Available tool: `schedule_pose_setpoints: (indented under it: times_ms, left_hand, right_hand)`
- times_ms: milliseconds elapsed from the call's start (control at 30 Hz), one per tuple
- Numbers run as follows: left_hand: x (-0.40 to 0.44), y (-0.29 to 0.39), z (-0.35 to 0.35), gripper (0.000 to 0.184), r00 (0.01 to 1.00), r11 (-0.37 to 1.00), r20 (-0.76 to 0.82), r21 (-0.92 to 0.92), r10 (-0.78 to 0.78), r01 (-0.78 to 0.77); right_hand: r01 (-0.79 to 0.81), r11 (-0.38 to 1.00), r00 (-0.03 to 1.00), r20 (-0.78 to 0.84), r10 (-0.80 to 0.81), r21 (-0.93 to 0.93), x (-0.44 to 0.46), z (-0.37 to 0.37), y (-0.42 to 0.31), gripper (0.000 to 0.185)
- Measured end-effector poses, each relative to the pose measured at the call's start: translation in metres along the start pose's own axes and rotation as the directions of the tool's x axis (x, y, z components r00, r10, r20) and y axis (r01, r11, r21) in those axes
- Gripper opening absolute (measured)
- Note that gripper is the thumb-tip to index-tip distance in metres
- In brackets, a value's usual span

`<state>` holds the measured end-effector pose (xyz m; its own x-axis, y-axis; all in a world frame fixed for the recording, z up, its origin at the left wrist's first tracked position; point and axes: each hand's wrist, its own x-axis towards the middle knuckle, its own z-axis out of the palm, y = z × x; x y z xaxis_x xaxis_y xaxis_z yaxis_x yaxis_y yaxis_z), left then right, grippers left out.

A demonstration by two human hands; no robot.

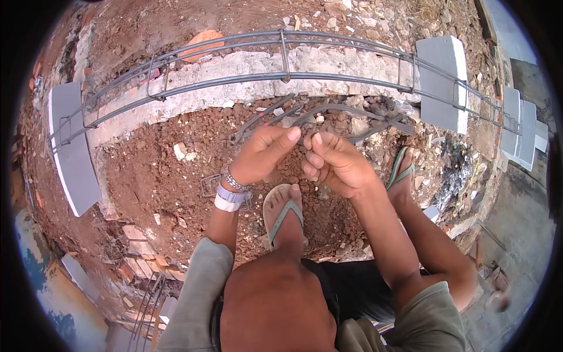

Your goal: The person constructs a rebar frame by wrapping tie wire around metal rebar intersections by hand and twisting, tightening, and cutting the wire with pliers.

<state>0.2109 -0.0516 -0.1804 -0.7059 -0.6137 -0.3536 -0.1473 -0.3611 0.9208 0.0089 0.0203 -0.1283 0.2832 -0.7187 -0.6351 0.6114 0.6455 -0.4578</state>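
Note:
In the head view my left hand (264, 154) has thumb and forefinger pressed together, a beaded bracelet (236, 183) and a pale wristband (230, 199) on its wrist. Just beside it, my right hand (339, 163) is pinched too, its other fingers curled. Whatever the two pinches hold is too small or hidden to make out. Beyond the fingertips, dark bent strips (346, 109) lie on the soil. Farther ahead, a long steel rebar cage (229, 85) with square stirrups spans from left to right, apart from both hands.
Grey blocks stand under the cage at the left (73, 152) and right (437, 88), along a rough concrete strip (234, 73). A small wire stirrup (210, 185) lies on the rubble-strewn soil (146, 170). My sandalled foot (285, 220) is below my hands; more grey blocks (519, 129) are far right.

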Motion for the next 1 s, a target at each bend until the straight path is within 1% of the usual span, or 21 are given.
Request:
schedule_pose_setpoints:
  times_ms: [33,67,100,133,167,233,267,333,367,433,500,533,600,667,700,733,767,833,867,967,1000]
  left_hand:
    - [0.0,0.012,-0.011,0.056,0.998,0.993,0.067,0.119,-0.008,0.0]
    - [-0.006,0.032,-0.012,0.055,1.0,0.923,0.006,0.384,-0.022,0.018]
    - [-0.01,0.047,-0.008,0.055,1.0,0.818,-0.03,0.576,0.002,0.015]
    - [-0.014,0.062,-0.004,0.054,0.998,0.672,-0.065,0.739,0.026,0.031]
    - [-0.014,0.074,0.01,0.052,0.996,0.543,-0.065,0.84,0.066,0.018]
    - [-0.016,0.09,0.016,0.051,0.991,0.41,-0.062,0.912,0.122,0.007]
    - [-0.018,0.095,0.015,0.051,0.989,0.422,-0.063,0.906,0.136,0.0]
    - [-0.017,0.096,0.007,0.052,0.99,0.567,-0.07,0.824,0.126,-0.014]
    - [-0.017,0.089,-0.006,0.053,0.992,0.688,-0.074,0.725,0.099,-0.015]
    - [-0.017,0.062,-0.02,0.055,0.994,0.879,-0.055,0.475,0.091,-0.054]
    - [-0.016,0.024,-0.017,0.057,0.995,0.975,-0.029,0.2,0.1,-0.092]
    - [-0.015,0.019,-0.011,0.057,0.996,0.994,-0.018,0.07,0.09,-0.089]
    - [-0.014,0.012,0.007,0.057,0.999,0.995,-0.02,-0.09,0.03,-0.031]
    - [-0.014,0.0,0.009,0.059,0.998,0.986,-0.062,-0.169,0.008,-0.018]
    - [-0.013,0.004,0.008,0.059,0.997,0.997,-0.072,-0.077,-0.008,0.002]
    - [-0.012,0.01,0.006,0.06,0.996,1.0,-0.082,0.015,-0.023,0.024]
    - [-0.013,0.019,0.001,0.06,0.995,0.974,-0.079,0.216,-0.053,0.069]
    - [-0.016,0.053,0.002,0.058,0.994,0.827,-0.1,0.554,-0.051,0.098]
    - [-0.02,0.072,0.014,0.055,0.994,0.723,-0.111,0.685,-0.019,0.09]
    - [-0.021,0.073,0.038,0.047,0.989,0.493,-0.147,0.863,0.033,0.112]
    - [-0.019,0.073,0.039,0.047,0.985,0.493,-0.165,0.861,0.042,0.123]
  right_hand:
    - [0.016,0.989,0.999,-0.029,-0.02,-0.144,-0.003,-0.006,-0.008,0.025]
    - [0.047,0.873,0.988,-0.104,-0.111,-0.485,-0.01,-0.007,-0.022,0.025]
    - [0.038,0.643,0.966,-0.137,-0.22,-0.765,-0.017,-0.003,-0.042,0.025]
    - [-0.011,0.332,0.935,-0.127,-0.331,-0.943,-0.022,0.003,-0.054,0.024]
    - [0.031,0.129,0.907,-0.027,-0.421,-0.991,-0.025,0.013,-0.053,0.023]
    - [0.071,-0.291,0.823,0.221,-0.524,-0.954,-0.032,0.034,-0.044,0.022]
    - [0.076,-0.208,0.829,0.178,-0.531,-0.975,-0.034,0.037,-0.044,0.022]
    - [0.08,-0.043,0.838,0.09,-0.538,-0.996,-0.037,0.038,-0.047,0.023]
    - [0.13,0.208,0.869,0.011,-0.494,-0.969,-0.034,0.032,-0.05,0.023]
    - [0.168,0.66,0.931,-0.101,-0.35,-0.732,-0.023,0.009,-0.053,0.025]
    - [0.095,0.935,0.988,-0.082,-0.13,-0.341,-0.013,0.004,-0.034,0.022]
    - [0.02,0.991,1.0,-0.021,-0.023,-0.129,-0.008,0.0,-0.02,0.023]
    - [-0.151,0.964,0.975,0.193,0.109,0.22,-0.002,-0.005,0.0,0.024]
    - [-0.123,0.972,0.982,0.166,0.09,0.2,-0.002,-0.016,0.0,0.025]
    - [-0.106,0.977,0.986,0.151,0.078,0.187,-0.001,-0.018,-0.003,0.025]
    - [-0.037,0.999,0.997,-0.063,0.038,0.009,-0.001,-0.017,-0.008,0.023]
    - [0.013,0.955,0.993,-0.107,-0.047,-0.297,-0.003,-0.021,-0.019,0.023]
    - [0.05,0.597,0.968,-0.107,-0.225,-0.8,-0.014,-0.027,-0.045,0.025]
    - [0.061,0.124,0.93,0.012,-0.367,-0.99,-0.025,-0.002,-0.059,0.02]
    - [0.083,-0.366,0.838,0.264,-0.477,-0.927,-0.031,0.022,-0.051,0.013]
    - [0.109,-0.401,0.799,0.32,-0.509,-0.909,-0.031,0.032,-0.044,0.012]
